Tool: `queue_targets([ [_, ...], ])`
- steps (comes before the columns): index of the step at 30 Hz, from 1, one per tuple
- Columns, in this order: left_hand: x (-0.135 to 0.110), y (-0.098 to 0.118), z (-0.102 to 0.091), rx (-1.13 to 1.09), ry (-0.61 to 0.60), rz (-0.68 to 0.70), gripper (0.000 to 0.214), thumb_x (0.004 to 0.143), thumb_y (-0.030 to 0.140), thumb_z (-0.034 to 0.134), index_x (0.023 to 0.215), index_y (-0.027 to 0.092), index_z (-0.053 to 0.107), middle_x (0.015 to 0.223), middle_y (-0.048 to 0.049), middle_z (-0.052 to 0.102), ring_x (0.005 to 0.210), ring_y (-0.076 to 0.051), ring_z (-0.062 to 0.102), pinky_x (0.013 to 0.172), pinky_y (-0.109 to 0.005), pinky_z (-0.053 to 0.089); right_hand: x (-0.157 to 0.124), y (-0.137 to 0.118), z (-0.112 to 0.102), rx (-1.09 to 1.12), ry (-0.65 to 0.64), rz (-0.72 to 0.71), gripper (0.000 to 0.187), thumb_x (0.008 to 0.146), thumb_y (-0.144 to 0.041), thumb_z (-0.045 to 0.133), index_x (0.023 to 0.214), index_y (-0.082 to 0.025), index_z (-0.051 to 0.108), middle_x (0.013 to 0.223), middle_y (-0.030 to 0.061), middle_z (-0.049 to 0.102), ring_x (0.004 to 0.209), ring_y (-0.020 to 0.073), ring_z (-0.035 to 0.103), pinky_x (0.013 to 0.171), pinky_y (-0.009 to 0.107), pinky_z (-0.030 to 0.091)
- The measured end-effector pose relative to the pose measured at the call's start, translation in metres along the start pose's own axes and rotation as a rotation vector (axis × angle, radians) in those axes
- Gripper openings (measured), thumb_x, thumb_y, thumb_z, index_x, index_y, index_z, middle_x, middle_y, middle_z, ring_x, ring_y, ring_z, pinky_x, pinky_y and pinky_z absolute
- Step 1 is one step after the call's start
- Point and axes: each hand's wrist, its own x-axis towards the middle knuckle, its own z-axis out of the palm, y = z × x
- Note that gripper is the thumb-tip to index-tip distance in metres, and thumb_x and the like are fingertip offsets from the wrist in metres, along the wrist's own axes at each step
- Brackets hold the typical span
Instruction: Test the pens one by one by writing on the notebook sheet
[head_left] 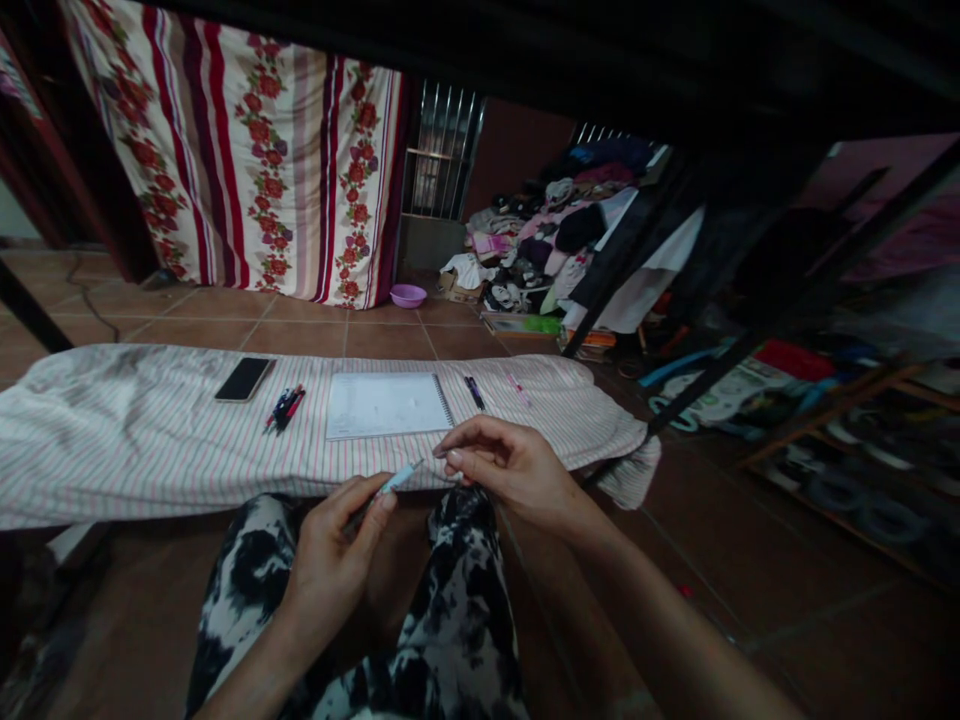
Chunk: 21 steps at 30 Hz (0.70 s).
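Observation:
My left hand (336, 545) is closed around a light blue pen (400, 478), its tip pointing up and to the right. Just beyond that tip, my right hand (517, 468) pinches thumb and fingers together on something small that I cannot make out. Both hands are above my lap, at the near edge of a cloth-covered surface. Behind them lies a spiral notebook (388, 404) open to a pale page. Several pens (285, 408), dark and red, are bunched to its left. On its right are dark pens (474, 393) and a pink pen (518, 390).
A phone (244, 380) lies on the striped cloth (187, 450) at left. Black metal bars (622, 270) frame the surface. Beyond are a floral curtain (255, 160), a purple basin (408, 295) and a heap of clothes (547, 235). A cluttered rack (847, 470) stands at right.

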Motion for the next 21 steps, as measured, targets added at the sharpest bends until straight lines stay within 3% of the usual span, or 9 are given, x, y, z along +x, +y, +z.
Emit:
queue_targets([
  [11, -0.003, -0.0028, 0.0009, 0.112, -0.043, 0.046, 0.023, 0.084, 0.031, 0.053, 0.099, 0.021, 0.067, 0.098, -0.0035, 0.069, 0.094, -0.017, 0.062, 0.08, -0.024, 0.048, -0.0031, -0.003, -0.001, -0.099, -0.022, -0.014, 0.016, 0.077, -0.031, 0.061, 0.082, -0.016, 0.061, 0.077, 0.0024, 0.063, 0.069, 0.0115, 0.06, 0.064, 0.024, 0.048],
  [21, -0.0025, -0.0025, -0.0002, 0.155, -0.034, 0.089, 0.022, 0.084, 0.03, 0.052, 0.098, 0.02, 0.066, 0.091, -0.0025, 0.069, 0.087, -0.015, 0.063, 0.076, -0.021, 0.048, -0.0013, -0.0056, 0.0002, -0.26, -0.003, -0.069, 0.011, 0.077, -0.025, 0.059, 0.082, -0.016, 0.063, 0.075, 0.0019, 0.065, 0.071, 0.0124, 0.06, 0.067, 0.024, 0.047],
])
